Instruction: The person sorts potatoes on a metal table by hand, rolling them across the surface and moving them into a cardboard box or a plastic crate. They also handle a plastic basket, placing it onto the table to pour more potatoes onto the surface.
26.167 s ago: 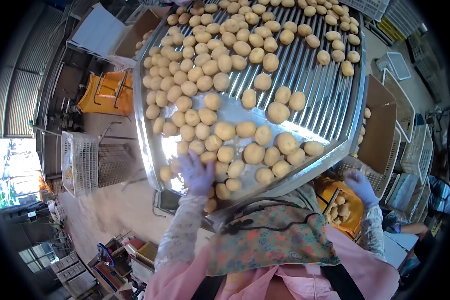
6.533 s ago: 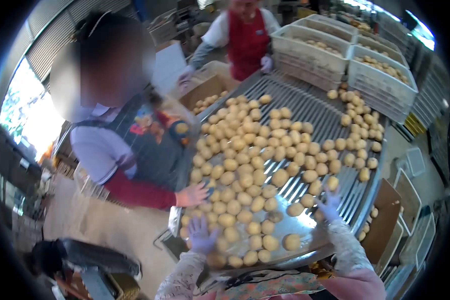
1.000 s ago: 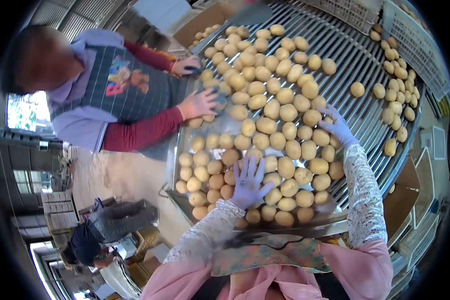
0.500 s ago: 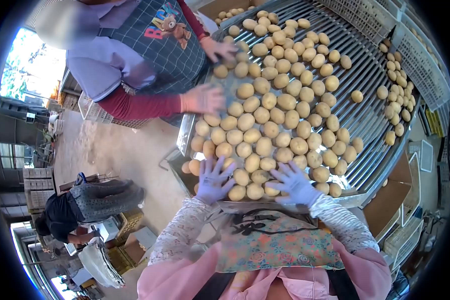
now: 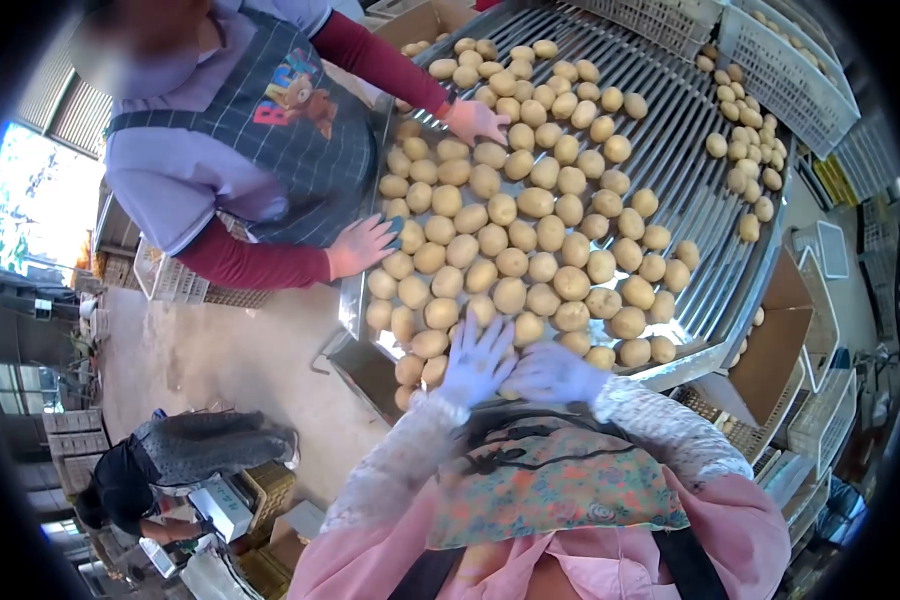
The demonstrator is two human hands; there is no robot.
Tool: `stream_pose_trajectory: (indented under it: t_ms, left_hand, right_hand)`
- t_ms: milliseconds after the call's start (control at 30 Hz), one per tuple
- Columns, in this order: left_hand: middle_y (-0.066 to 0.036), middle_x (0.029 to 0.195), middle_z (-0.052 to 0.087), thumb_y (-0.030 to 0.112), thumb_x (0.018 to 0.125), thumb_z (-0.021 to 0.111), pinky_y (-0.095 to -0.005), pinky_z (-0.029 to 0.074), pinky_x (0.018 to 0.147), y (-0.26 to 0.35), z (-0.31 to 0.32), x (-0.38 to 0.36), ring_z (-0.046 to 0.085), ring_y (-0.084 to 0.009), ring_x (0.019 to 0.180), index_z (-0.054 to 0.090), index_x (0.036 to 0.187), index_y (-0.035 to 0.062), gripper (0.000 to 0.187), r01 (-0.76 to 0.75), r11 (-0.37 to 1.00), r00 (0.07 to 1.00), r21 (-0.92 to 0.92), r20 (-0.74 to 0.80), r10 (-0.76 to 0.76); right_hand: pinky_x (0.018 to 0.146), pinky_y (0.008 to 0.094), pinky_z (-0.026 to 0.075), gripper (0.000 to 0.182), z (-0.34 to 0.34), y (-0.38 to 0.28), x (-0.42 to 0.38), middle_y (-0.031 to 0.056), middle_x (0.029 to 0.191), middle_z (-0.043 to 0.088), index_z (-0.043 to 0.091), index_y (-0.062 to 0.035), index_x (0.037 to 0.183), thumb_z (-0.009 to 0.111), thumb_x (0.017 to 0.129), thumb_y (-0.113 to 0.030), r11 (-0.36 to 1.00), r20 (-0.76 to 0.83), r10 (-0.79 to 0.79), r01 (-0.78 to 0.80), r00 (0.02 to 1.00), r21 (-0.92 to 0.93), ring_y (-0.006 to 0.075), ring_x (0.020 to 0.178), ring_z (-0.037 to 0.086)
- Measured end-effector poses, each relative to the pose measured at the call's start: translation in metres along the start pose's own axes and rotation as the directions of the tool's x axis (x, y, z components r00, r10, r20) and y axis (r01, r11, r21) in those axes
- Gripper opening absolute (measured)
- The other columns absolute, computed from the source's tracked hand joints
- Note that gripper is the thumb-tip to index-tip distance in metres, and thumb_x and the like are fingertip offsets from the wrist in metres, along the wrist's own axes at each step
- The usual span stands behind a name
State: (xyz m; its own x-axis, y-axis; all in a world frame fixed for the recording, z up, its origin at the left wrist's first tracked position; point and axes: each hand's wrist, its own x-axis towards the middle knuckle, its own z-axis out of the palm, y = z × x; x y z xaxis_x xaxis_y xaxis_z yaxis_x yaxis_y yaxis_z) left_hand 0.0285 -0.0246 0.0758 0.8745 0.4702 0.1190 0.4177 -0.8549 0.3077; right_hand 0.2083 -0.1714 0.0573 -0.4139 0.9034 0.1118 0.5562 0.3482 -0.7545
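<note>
Many yellow-skinned potatoes [image 5: 511, 262] lie spread over a metal roller table [image 5: 660, 130]. My left hand [image 5: 476, 362], in a pale purple glove, rests on the potatoes at the near edge, its fingers stretched and apart. Close beside it, my right hand [image 5: 555, 373] wears the same kind of glove. Its fingers are bent down and drawn together towards the left hand; whatever is under them is hidden.
Across the left corner stands a co-worker in a checked apron [image 5: 305, 130], both gloved hands at the potatoes. White plastic crates [image 5: 785, 75] line the far right side beside another potato group. A cardboard box [image 5: 775, 340] is at right. Another person [image 5: 170, 455] bends over boxes at lower left.
My right hand has moved left beside my left hand, and its fingers have curled. My left hand stays spread. The co-worker's hands have separated, one near the table's left edge. The view has shifted.
</note>
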Motion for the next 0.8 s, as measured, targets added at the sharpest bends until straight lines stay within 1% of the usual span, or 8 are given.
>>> stream_pose_trajectory:
  t_ms: [100, 200, 300, 467, 567, 633, 733, 800]
  left_hand:
    - [-0.025, 0.157, 0.038, 0.045, 0.097, 0.060, -0.0609, 0.020, 0.120, -0.038, -0.032, -0.034, 0.034, -0.0430, 0.147, 0.042, 0.153, 0.0065, 0.071, -0.180, 0.964, 0.964, -0.197, 0.158, 0.213]
    - [-0.026, 0.156, 0.040, 0.045, 0.095, 0.063, -0.0615, 0.021, 0.119, -0.061, -0.039, -0.038, 0.036, -0.0470, 0.144, 0.044, 0.152, 0.0057, 0.071, -0.091, 0.995, 0.976, 0.045, 0.204, 0.080]
    - [-0.026, 0.155, 0.040, 0.048, 0.094, 0.062, -0.0651, 0.020, 0.118, -0.064, -0.017, -0.001, 0.035, -0.0482, 0.144, 0.045, 0.151, 0.0046, 0.074, 0.140, 0.988, 0.987, 0.064, -0.089, -0.134]
    - [-0.022, 0.153, 0.044, 0.046, 0.097, 0.057, -0.0607, 0.024, 0.118, -0.016, 0.025, 0.023, 0.038, -0.0473, 0.140, 0.043, 0.151, 0.0022, 0.071, 0.175, 0.921, 0.983, 0.349, -0.106, -0.147]
    - [-0.016, 0.158, 0.042, 0.039, 0.098, 0.058, -0.0592, 0.025, 0.120, -0.022, -0.009, -0.015, 0.033, -0.0443, 0.147, 0.041, 0.155, 0.0066, 0.068, -0.202, 0.963, 0.976, 0.181, 0.125, 0.181]
    - [-0.017, 0.158, 0.042, 0.038, 0.097, 0.059, -0.0589, 0.025, 0.120, -0.040, -0.026, -0.050, 0.033, -0.0437, 0.147, 0.041, 0.155, 0.0072, 0.068, -0.136, 0.989, 0.979, 0.052, 0.158, 0.126]
    - [-0.019, 0.158, 0.041, 0.037, 0.096, 0.062, -0.0583, 0.026, 0.119, -0.058, -0.034, -0.060, 0.033, -0.0437, 0.147, 0.041, 0.155, 0.0075, 0.069, -0.055, 0.996, 0.983, -0.077, 0.168, 0.067]
    - [-0.021, 0.158, 0.041, 0.037, 0.096, 0.063, -0.0581, 0.026, 0.119, -0.054, -0.029, -0.057, 0.033, -0.0442, 0.148, 0.041, 0.155, 0.0073, 0.069, -0.049, 0.995, 0.988, -0.086, 0.141, 0.061]
  right_hand:
    - [0.108, 0.0578, 0.039, 0.033, -0.060, -0.022, -0.035, 0.0052, 0.144, 0.055, 0.072, -0.0298, 0.118, 0.066, 0.088, -0.041, 0.925, -0.146, 0.212, -0.247, 0.966, -0.290, 0.0314, 0.134, 0.048]
    - [0.111, 0.0628, 0.036, 0.044, -0.044, -0.025, -0.046, 0.0084, 0.150, 0.050, 0.069, -0.0316, 0.127, 0.068, 0.086, -0.047, 0.731, -0.468, 0.242, -0.477, 0.850, -0.488, 0.0377, 0.138, 0.044]
    - [0.115, 0.0666, 0.029, 0.055, -0.025, -0.036, 0.008, 0.0135, 0.154, 0.046, 0.065, -0.0333, 0.134, 0.071, 0.083, -0.052, 0.758, -0.438, 0.276, -0.474, 0.856, -0.448, 0.0429, 0.140, 0.040]
    - [0.120, 0.0583, 0.028, 0.054, 0.012, -0.036, 0.024, 0.0130, 0.153, 0.046, 0.064, -0.0337, 0.134, 0.072, 0.083, -0.048, 0.909, -0.283, 0.145, -0.240, 0.948, -0.340, 0.0417, 0.142, 0.040]
    - [0.119, 0.0541, 0.030, 0.052, 0.003, 0.005, -0.037, 0.0162, 0.152, 0.046, 0.065, -0.0273, 0.133, 0.072, 0.084, -0.042, 0.971, -0.275, -0.036, -0.031, 0.961, -0.236, 0.0400, 0.142, 0.041]
    - [0.117, 0.0557, 0.031, 0.051, -0.026, 0.013, -0.067, 0.0180, 0.150, 0.046, 0.064, -0.0228, 0.133, 0.071, 0.085, -0.039, 0.954, -0.281, 0.104, -0.176, 0.954, -0.243, 0.0404, 0.141, 0.041]
    - [0.110, 0.0611, 0.033, 0.049, -0.097, -0.022, -0.075, 0.0168, 0.144, 0.051, 0.065, -0.0212, 0.131, 0.069, 0.086, -0.041, 0.538, -0.701, 0.388, -0.765, 0.598, -0.354, 0.0446, 0.135, 0.043]
    - [0.110, 0.0629, 0.032, 0.049, -0.082, 0.003, -0.071, 0.0168, 0.144, 0.051, 0.066, -0.0224, 0.130, 0.069, 0.086, -0.043, 0.411, -0.764, 0.362, -0.827, 0.535, -0.384, 0.0467, 0.135, 0.041]
